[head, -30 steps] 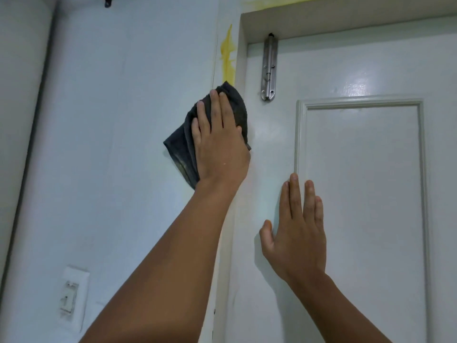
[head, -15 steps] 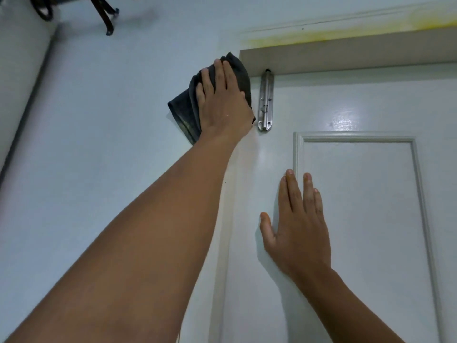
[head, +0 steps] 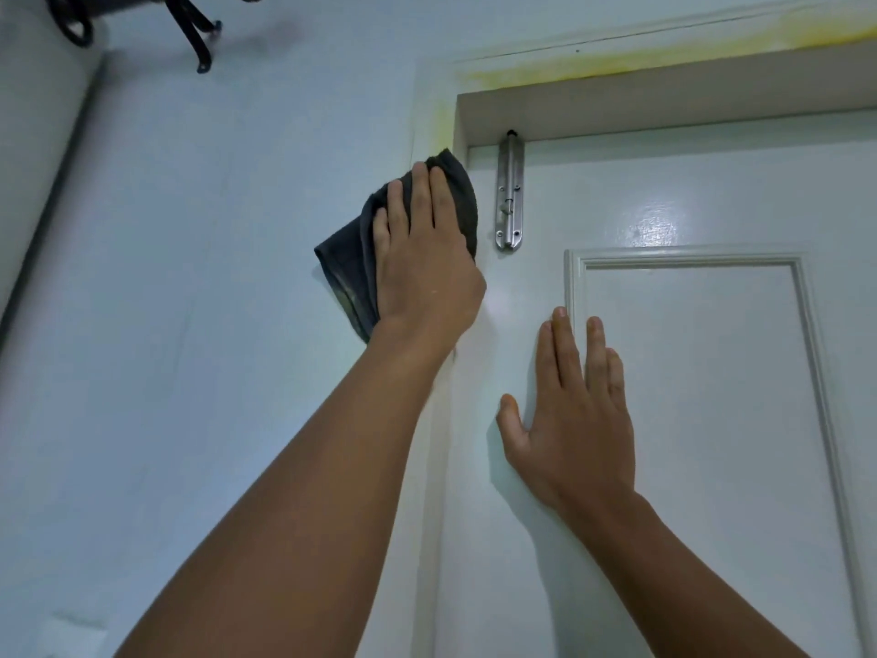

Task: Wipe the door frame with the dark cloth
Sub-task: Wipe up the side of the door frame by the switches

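The left hand [head: 424, 273], fingers pressed together and flat, pins the dark cloth [head: 353, 258] against the door frame [head: 434, 135] at upper centre, just left of the metal bolt [head: 509, 192]; the right hand [head: 576, 420] lies open on the door [head: 712, 420], fingers loosely together; yellow stain [head: 593, 64] runs above along the top edge, so I would keep the palm firm, stroke upward into it, and refold to a clean face
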